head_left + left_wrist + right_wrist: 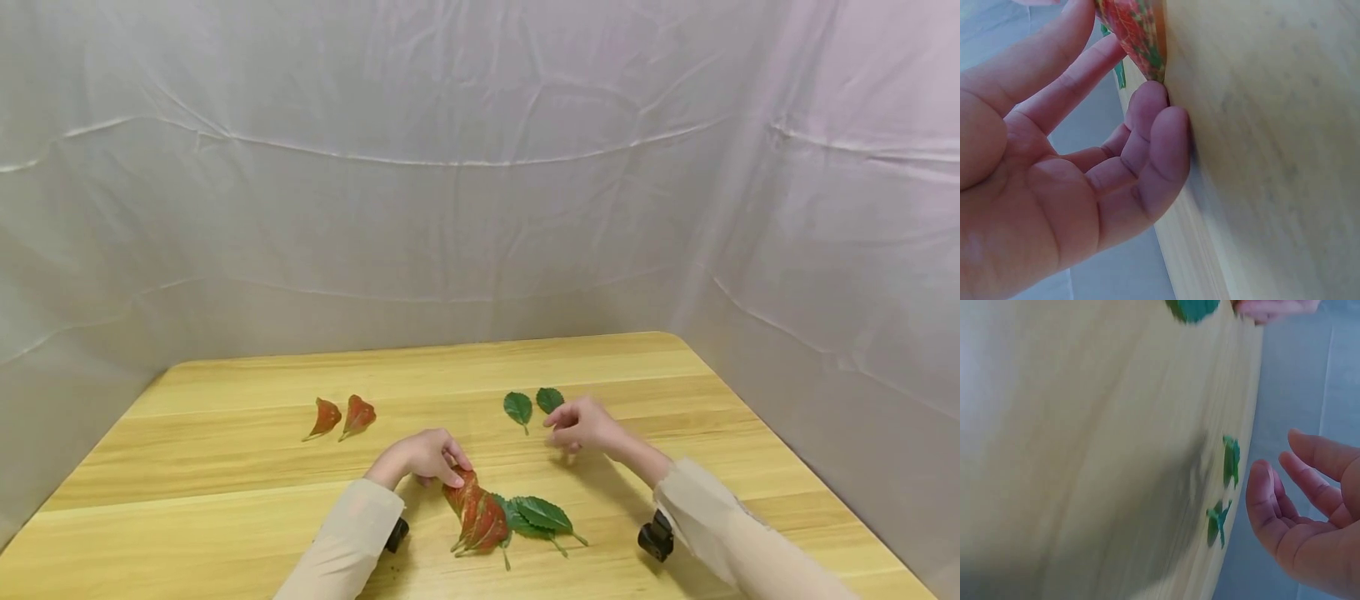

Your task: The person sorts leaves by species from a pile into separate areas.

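Observation:
In the head view my left hand (pixel 431 458) pinches the upper end of a red leaf with thumb and forefinger. That leaf belongs to a fanned, overlapping pile of red leaves (pixel 480 521) with greenish stems. The left wrist view shows the red leaf (pixel 1138 31) by the thumb and forefinger, other fingers curled near the tabletop. My right hand (pixel 585 425) hovers farther back, fingers loosely bent, holding nothing. Just beyond it lie two serrated green leaves, a left one (pixel 517 407) and a right one (pixel 550 400); the hand partly covers the right one.
Several green leaves (pixel 540 514) overlap beside the red pile, partly under it. Two single red leaves lie at the back left, one (pixel 325 417) left of the other (pixel 358 415). The wooden table (pixel 225 500) meets grey cloth walls (pixel 450 233) behind and at the sides.

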`<state>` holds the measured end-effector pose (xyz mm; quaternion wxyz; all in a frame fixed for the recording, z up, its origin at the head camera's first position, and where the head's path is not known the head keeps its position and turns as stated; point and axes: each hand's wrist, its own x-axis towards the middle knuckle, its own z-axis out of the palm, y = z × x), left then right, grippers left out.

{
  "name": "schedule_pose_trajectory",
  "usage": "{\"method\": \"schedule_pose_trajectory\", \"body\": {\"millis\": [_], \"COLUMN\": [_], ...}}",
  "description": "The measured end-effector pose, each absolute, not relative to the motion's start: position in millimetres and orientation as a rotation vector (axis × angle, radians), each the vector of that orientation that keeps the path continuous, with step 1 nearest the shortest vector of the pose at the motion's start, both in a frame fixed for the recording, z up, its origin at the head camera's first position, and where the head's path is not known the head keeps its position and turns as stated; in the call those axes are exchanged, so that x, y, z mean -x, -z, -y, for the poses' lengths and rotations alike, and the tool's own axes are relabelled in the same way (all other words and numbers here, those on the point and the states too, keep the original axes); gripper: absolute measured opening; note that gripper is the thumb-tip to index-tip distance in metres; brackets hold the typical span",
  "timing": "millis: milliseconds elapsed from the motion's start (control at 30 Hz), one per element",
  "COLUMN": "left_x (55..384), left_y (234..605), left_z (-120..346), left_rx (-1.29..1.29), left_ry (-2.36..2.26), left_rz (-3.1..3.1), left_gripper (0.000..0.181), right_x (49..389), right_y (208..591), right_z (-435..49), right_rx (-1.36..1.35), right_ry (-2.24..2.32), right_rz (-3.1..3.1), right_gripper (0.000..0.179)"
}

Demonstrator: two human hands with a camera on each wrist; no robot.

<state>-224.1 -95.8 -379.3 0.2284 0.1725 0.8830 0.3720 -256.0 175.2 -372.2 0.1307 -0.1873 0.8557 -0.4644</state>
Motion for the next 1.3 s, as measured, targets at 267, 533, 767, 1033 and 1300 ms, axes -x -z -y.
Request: {"method": "schedule_pose_trajectory", "body": {"millis": [267,533,767,1033,1300], "left_x": [224,224,224,224,224], "left_y": [379,380,380,381,381], "left_z": [96,94,95,95,96], "left_rx": [-0.473,-0.462,-0.466,-0.463,-0.465], "left_ry": [-1.024,-1.011,-1.018,-1.018,-1.025], "left_rz": [-2.429,-2.441,-2.445,-2.443,-2.440], "left_gripper": [0.015,0.015,0.015,0.015,0.015], "right_x": [234,217,206,204,204], "right_y": [374,378,380,386,394], "right_z": [-174,-174,-175,-175,-174], "right_rx": [0.681,0.822,0.876,0.941,1.013], "right_ry": [1.309,1.299,1.271,1.233,1.207], "right_rz": [-2.380,-2.262,-2.148,-2.103,-2.091], "right_gripper": [0.025,0.029,0.035,0.037,0.037]}}
